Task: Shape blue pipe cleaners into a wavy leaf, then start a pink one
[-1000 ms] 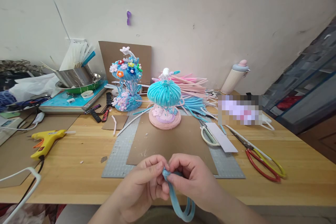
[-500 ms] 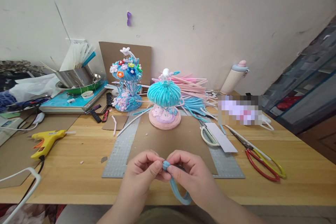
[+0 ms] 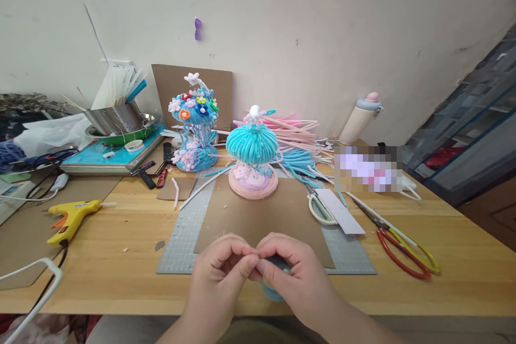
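Note:
Fingertips of my left hand [image 3: 223, 266] and my right hand [image 3: 296, 274] meet in a pinch over the near edge of the cutting mat. Between and below them is a light blue pipe cleaner [image 3: 271, 291], bent in a loop under my right hand. Its pinched end is hidden by my fingers. Beyond my hands, a turquoise-capped jellyfish-like pipe cleaner figure [image 3: 252, 145] stands on a round pink base [image 3: 253, 192]. A taller blue figure with colourful flowers [image 3: 194, 118] stands behind it to the left.
A yellow glue gun [image 3: 74, 219] lies at left. To the right are scissors with red and yellow handles [image 3: 403, 252], white-handled scissors [image 3: 322, 212] and a white card [image 3: 341, 212]. Pink and blue pipe cleaners [image 3: 296, 137] are piled behind. A bottle [image 3: 358, 118] leans near the wall.
My fingertips have closed together over the pipe cleaner's end, which showed between them before. The hanging loop has drawn up and now shows less below my right hand.

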{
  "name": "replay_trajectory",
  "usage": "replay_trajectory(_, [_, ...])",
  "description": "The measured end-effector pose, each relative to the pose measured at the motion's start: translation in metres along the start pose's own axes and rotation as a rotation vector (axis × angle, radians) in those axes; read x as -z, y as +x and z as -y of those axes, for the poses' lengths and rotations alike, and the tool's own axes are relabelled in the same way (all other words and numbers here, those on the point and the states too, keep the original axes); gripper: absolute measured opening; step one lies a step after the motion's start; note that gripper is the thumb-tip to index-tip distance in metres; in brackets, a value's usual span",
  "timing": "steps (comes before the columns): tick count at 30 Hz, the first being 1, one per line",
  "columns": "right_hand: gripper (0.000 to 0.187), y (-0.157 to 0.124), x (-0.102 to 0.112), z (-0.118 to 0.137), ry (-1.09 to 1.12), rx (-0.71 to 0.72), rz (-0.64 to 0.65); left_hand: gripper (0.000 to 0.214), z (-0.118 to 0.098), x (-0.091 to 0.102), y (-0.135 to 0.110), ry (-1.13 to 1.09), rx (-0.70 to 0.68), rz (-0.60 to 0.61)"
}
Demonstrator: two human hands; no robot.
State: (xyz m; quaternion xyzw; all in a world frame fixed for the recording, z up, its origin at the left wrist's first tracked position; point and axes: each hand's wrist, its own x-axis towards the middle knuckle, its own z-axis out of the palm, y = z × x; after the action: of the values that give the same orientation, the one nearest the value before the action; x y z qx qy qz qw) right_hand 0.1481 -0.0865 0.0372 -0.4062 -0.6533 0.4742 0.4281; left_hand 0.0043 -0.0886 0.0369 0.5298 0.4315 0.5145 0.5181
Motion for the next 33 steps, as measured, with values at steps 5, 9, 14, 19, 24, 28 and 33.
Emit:
replay_trajectory(5, [0.013,0.001,0.010,-0.004,0.035,-0.123,0.032,0.011,-0.001,0.012,0.004,-0.074,-0.067,-0.081])
replay_trajectory(9, [0.020,0.007,0.027,-0.001,0.219,-0.228,0.128,0.012,0.001,0.026,0.015,-0.275,-0.061,-0.319])
replay_trajectory(14, [0.028,0.025,0.050,0.009,0.052,-0.127,0.370,0.015,0.008,0.030,0.021,-0.350,0.015,-0.362])
replay_trajectory(19, [0.025,0.087,0.108,-0.025,-0.749,-0.041,-0.063,0.016,0.008,0.036,0.023,-0.352,0.040,-0.372])
replay_trajectory(24, [0.021,0.158,0.172,-0.077,-1.038,-0.107,-0.141,0.019,0.007,0.035,0.026,-0.415,0.109,-0.382])
replay_trajectory(28, [0.030,0.186,0.180,-0.099,-1.184,-0.104,-0.044,0.021,0.010,0.033,0.029,-0.416,0.171,-0.382])
replay_trajectory(33, [0.028,0.201,0.177,-0.100,-1.312,-0.079,0.018,0.024,0.012,0.036,0.035,-0.430,0.209,-0.415])
